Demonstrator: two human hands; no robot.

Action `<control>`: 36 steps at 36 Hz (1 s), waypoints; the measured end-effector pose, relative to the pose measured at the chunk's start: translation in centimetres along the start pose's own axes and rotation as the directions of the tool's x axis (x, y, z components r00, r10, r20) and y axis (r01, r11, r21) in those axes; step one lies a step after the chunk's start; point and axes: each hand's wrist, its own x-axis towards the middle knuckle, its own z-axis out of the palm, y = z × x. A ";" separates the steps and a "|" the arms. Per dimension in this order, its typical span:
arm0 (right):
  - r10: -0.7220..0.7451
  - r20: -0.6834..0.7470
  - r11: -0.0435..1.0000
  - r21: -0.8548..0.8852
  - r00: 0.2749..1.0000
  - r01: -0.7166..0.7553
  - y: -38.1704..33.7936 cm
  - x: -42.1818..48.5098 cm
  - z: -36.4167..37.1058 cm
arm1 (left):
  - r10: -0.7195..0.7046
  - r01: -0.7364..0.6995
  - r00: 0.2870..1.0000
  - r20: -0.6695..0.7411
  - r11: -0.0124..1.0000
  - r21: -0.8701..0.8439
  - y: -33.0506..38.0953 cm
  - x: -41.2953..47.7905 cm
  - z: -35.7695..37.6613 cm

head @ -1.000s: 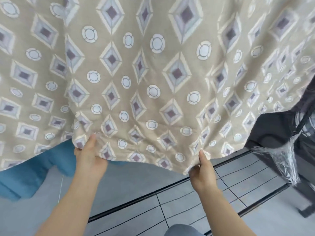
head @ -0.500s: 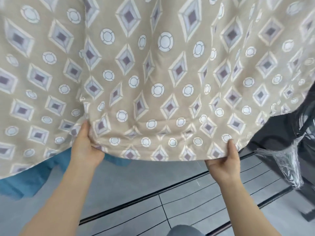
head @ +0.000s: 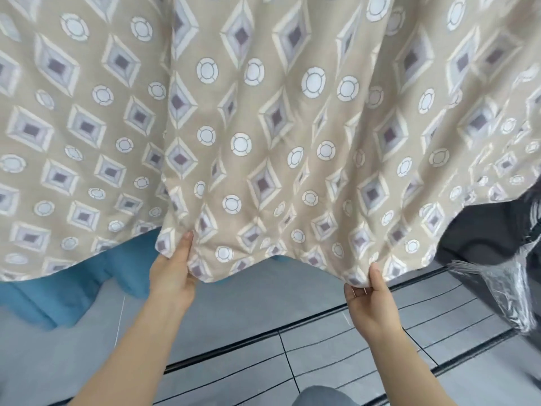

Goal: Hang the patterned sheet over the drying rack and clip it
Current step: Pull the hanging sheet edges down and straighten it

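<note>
The patterned sheet (head: 269, 127), beige with grey diamonds and white circles, hangs in front of me and fills most of the view. Its lower hem sags between my hands. My left hand (head: 172, 271) grips the hem at a fold, thumb on the front of the cloth. My right hand (head: 370, 300) pinches the hem farther right, thumb up against the fabric. The drying rack's top and any clips are hidden behind the sheet.
A blue cloth (head: 73, 288) hangs behind the sheet at lower left. Dark fabric and a clear plastic wrap (head: 503, 288) stand at the right edge. Black bars and thin wires (head: 380, 323) run across the grey floor below my hands.
My hands have shifted along the hem: the left now holds a fold nearer the middle, the right pinches lower. The sheet has swung closer and its hem sags between them.
</note>
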 end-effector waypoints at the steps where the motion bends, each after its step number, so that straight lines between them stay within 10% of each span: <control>1: -0.010 -0.001 1.000 -0.005 1.000 0.010 0.0 0.0 0.0 | 0.015 -0.014 0.998 -0.063 1.000 0.013 -0.1 0.0 -0.1; 9: -0.040 -0.029 0.998 -0.047 0.999 0.039 -0.2 -0.1 -0.7 | 0.011 0.004 0.981 -0.192 0.997 0.079 0.4 0.6 -0.2; 15: -0.040 -0.025 0.998 -0.049 0.999 0.038 -0.4 -0.5 -0.2 | -0.210 0.239 0.968 0.137 0.935 -0.260 -0.7 -0.2 -0.2; 29: -0.092 -0.162 0.984 -0.167 0.982 0.065 -2.0 -1.3 -2.4 | -0.185 0.188 0.982 0.039 0.976 -0.106 -2.3 -0.5 0.2; 36: -0.010 -0.059 0.984 -0.178 0.998 -0.001 0.2 -0.9 -0.3 | -0.431 0.442 0.890 0.147 0.895 -0.054 -4.7 -3.6 1.8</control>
